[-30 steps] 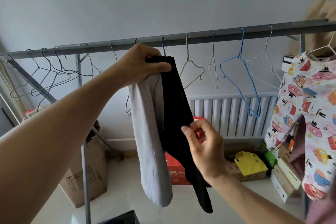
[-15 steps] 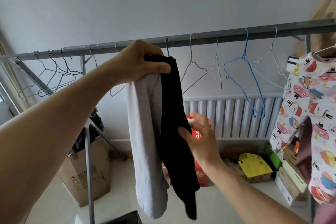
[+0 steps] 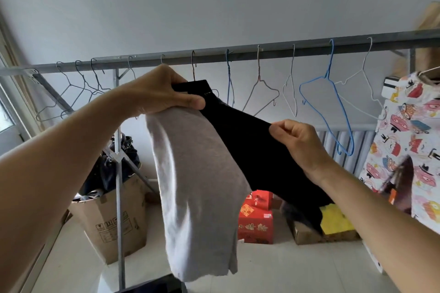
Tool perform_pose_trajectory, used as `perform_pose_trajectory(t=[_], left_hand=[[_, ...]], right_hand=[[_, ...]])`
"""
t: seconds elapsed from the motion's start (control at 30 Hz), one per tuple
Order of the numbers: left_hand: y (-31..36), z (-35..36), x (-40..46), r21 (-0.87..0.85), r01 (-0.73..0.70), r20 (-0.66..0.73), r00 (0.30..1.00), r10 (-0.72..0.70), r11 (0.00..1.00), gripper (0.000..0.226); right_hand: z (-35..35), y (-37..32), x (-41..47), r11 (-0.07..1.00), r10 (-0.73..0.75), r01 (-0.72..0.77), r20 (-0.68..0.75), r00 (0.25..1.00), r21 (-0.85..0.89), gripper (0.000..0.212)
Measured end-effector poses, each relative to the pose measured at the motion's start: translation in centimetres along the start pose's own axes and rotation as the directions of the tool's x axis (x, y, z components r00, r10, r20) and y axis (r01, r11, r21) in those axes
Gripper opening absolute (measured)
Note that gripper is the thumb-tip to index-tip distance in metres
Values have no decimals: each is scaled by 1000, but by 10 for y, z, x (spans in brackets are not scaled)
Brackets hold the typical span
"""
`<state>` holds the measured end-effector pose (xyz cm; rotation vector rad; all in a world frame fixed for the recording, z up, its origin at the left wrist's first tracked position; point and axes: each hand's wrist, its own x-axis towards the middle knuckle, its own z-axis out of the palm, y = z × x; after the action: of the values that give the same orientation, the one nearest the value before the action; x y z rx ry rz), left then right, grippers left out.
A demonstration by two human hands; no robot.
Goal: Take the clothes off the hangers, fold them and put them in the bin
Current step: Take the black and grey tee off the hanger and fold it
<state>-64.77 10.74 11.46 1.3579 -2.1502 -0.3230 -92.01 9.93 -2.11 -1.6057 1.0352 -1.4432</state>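
My left hand (image 3: 164,93) grips the tops of two garments held up in front of the rail: a light grey garment (image 3: 197,188) that hangs straight down and a black garment (image 3: 252,147). My right hand (image 3: 295,140) pinches the black garment's edge and holds it out to the right, so the cloth is spread and slanted. Behind them a metal rail (image 3: 273,52) carries several bare wire hangers, among them a blue hanger (image 3: 333,102). A cartoon-print garment (image 3: 409,138) hangs on a hanger at the far right.
A cardboard box (image 3: 112,219) stuffed with dark items stands by the rack's upright post (image 3: 118,173). Red boxes (image 3: 256,221), a yellow item (image 3: 333,219) and more cartons lie on the floor under the rail. A white radiator (image 3: 362,147) runs along the wall.
My right hand rose and took hold of the black garment's edge, pulling it out to the right and away from the grey one. The view tilted slightly.
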Motion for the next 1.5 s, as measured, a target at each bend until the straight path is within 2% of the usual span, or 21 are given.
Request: perform_pose_trajectory(t=[0.17, 0.33, 0.4, 0.47, 0.5, 0.57, 0.6, 0.67, 0.73, 0.77, 0.9, 0.97, 1.0, 1.07, 1.1, 1.17, 1.23, 1.33, 1.37, 1.43, 1.5], left_hand=[[7, 1, -3, -331, -87, 75, 990, 118, 940, 52], [37, 6, 1, -435, -70, 110, 985, 130, 898, 34], [45, 9, 2, -408, -34, 130, 987, 95, 913, 33], [47, 10, 3, -367, -14, 132, 989, 67, 930, 36], [46, 11, 3, -351, -8, 128, 990, 57, 936, 37], [41, 11, 4, -342, 4, 131, 990, 44, 940, 37], [38, 11, 3, -341, 12, 131, 991, 35, 940, 35], [33, 11, 3, -331, 35, 139, 990, 12, 943, 32], [28, 12, 2, -342, 51, 137, 991, -4, 938, 29], [24, 11, 1, -349, 56, 130, 991, -11, 935, 30], [4, 8, -5, -407, 88, 70, 995, -64, 909, 50], [-6, 10, -11, -639, 51, -68, 990, -122, 768, 33], [-11, 14, -17, -798, 31, -87, 982, -166, 602, 34], [-25, 36, -35, -952, 91, 37, 982, -186, 293, 75], [-32, 53, -46, -956, 181, 138, 971, -193, 229, 94], [-38, 88, -71, -925, 332, 293, 934, -205, 187, 105], [-44, 110, -84, -907, 346, 288, 926, -244, 242, 82], [-45, 115, -84, -908, 289, 168, 914, -369, 303, 41], [-44, 112, -83, -916, 275, 148, 909, -389, 293, 36], [-43, 109, -81, -928, 247, 132, 917, -376, 277, 25], [-44, 106, -85, -924, 257, 139, 914, -380, 282, 28]], right_hand=[[5, -15, 18, 992, -14, 23, 73, 997, -128, 20], [36, -12, 27, 977, 48, -1, 220, 974, -211, 7], [47, -13, 24, 965, -14, 60, 181, 983, -255, 13], [55, -22, 14, 988, -57, 78, 154, 986, -133, 16], [56, -29, 6, 999, -25, 29, 173, 985, -22, 30], [54, -39, -8, 983, 55, -108, 323, 945, 147, 57], [54, -43, -14, 980, 53, -128, 416, 908, 154, 63], [57, -47, -23, 996, 30, -68, 544, 839, 50, 54], [63, -49, -25, 999, 52, -36, 518, 854, -41, 15], [65, -49, -24, 996, 84, -64, 484, 871, -58, 6], [71, -52, -21, 976, 206, -212, 464, 862, -39, 16], [72, -56, -17, 973, 217, -231, 446, 869, -21, 18], [74, -59, -15, 971, 215, -237, 427, 878, -2, 19], [76, -66, -8, 971, 213, -238, 382, 900, 20, 20], [78, -70, -5, 973, 210, -231, 358, 910, 18, 20], [79, -73, 3, 971, 226, -241, 332, 916, 2, 20], [78, -75, 9, 962, 258, -272, 317, 913, -1, 21], [73, -73, 12, 948, 291, -317, 300, 909, 40, 26], [71, -71, 11, 941, 315, -338, 302, 900, 28, 35], [65, -60, 5, 921, 388, -358, 305, 870, -153, 62], [65, -44, -2, 911, 390, -327, 266, 881, -253, 65]])
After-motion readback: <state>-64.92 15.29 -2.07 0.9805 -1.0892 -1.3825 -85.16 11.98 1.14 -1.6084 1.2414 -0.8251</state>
